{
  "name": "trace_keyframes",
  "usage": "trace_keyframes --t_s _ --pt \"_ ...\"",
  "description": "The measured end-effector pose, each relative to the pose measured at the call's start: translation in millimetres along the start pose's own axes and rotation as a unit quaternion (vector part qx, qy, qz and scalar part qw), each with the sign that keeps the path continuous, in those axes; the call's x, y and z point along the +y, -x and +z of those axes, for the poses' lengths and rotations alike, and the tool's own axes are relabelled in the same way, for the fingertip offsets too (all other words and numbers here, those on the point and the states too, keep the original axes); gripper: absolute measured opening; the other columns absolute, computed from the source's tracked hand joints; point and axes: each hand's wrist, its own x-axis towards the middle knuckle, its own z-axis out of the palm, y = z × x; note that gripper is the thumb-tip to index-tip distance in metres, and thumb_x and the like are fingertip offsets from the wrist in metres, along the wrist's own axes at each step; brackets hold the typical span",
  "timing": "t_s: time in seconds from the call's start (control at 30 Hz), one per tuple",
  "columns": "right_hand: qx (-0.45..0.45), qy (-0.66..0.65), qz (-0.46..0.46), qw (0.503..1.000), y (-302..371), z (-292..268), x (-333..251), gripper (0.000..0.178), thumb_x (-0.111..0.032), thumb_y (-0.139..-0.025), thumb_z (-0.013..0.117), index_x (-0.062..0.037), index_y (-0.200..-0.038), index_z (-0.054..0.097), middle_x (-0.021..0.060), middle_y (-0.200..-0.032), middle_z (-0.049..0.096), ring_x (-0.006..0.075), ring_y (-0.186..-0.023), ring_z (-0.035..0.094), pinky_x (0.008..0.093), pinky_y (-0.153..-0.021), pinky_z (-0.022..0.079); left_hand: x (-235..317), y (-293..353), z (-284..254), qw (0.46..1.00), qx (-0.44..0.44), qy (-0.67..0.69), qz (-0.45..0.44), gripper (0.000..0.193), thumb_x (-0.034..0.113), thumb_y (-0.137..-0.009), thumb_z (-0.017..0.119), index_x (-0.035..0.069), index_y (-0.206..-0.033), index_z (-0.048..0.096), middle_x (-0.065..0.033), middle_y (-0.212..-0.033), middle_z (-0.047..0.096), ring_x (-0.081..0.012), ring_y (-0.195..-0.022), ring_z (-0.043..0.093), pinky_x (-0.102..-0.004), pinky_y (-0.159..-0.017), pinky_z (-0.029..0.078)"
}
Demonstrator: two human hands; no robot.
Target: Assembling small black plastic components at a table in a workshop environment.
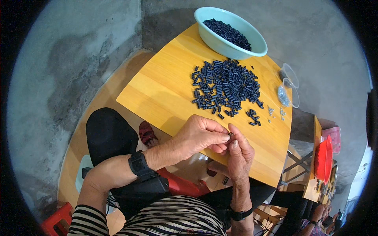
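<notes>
My left hand (pixel 199 135) and my right hand (pixel 241 153) meet over the table's near edge, fingertips almost touching. Thumb and forefinger of each are pinched around a small dark piece (pixel 231 134), which the fingers mostly cover, so its exact kind is hidden. Beyond the hands, a wide heap of short black plastic tube-like pieces (pixel 226 84) is spread on the yellow wooden table (pixel 157 82). A smaller cluster of the same pieces (pixel 254 117) lies nearer my right hand. Beside that cluster are small silvery metal bits (pixel 271 111) in loose groups.
A light-blue basin (pixel 218 46) full of black pieces stands at the table's far edge. Two clear plastic tubs, one holding silvery bits (pixel 282 96), sit at the right edge. Farther right, another table carries a red basin (pixel 323 159), and a person's hands (pixel 321 212) show there.
</notes>
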Motion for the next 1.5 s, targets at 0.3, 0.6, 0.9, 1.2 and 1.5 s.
trace_keyframes --t_s 0.3,0.6,0.9,1.2,1.5 --pt "0.046 -0.02 0.006 0.999 -1 -5 -12 0.023 -0.018 -0.098 0.059 0.0001 -0.111 0.065 0.0012 -0.086 0.061 0.0086 -0.069 0.055 0.0211 -0.065 0.044 -6 0 0 0.997 0.014 -0.068 0.044 0.021 0.009 -0.09 0.068 -0.008 -0.102 0.068 -0.0126 -0.085 0.072 -0.0131 -0.071 0.069 -0.0222 -0.062 0.056" --pt "0.019 0.1 -0.014 0.995 -12 -9 -21 0.007 -0.005 -0.087 0.067 0.0006 -0.086 0.064 0.0031 -0.083 0.059 0.0102 -0.076 0.054 0.0244 -0.068 0.043 -11 0 3 0.996 0.006 -0.086 0.025 0.019 0.008 -0.089 0.068 -0.008 -0.101 0.069 -0.0122 -0.083 0.072 -0.0133 -0.071 0.069 -0.0235 -0.061 0.056" --pt "-0.012 -0.008 -0.01 1.0 -21 -12 -19 0.009 -0.008 -0.087 0.069 -0.0002 -0.084 0.067 0.0031 -0.08 0.06 0.0105 -0.072 0.054 0.0248 -0.065 0.044 -2 3 1 0.999 -0.034 0.009 -0.001 0.023 0.01 -0.092 0.065 -0.009 -0.105 0.067 -0.0159 -0.09 0.07 -0.0192 -0.078 0.071 -0.0273 -0.071 0.06" --pt "0.0 -0.083 0.033 0.996 -26 -14 -13 0.01 -0.007 -0.087 0.07 0.0015 -0.084 0.067 0.0043 -0.08 0.062 0.0095 -0.063 0.053 0.0237 -0.059 0.042 3 1 -3 0.998 -0.062 -0.006 -0.016 0.031 0.021 -0.097 0.061 -0.007 -0.109 0.066 -0.0141 -0.098 0.069 -0.0198 -0.086 0.07 -0.0301 -0.078 0.059" --pt "-0.019 -0.113 0.063 0.991 -29 -18 -8 0.009 -0.006 -0.085 0.072 0.0014 -0.084 0.067 0.0038 -0.08 0.062 0.0091 -0.062 0.053 0.0228 -0.058 0.042 -1 -4 -5 0.998 -0.055 -0.032 -0.012 0.03 0.021 -0.096 0.063 -0.007 -0.108 0.067 -0.0134 -0.098 0.07 -0.0174 -0.086 0.069 -0.0277 -0.078 0.058"
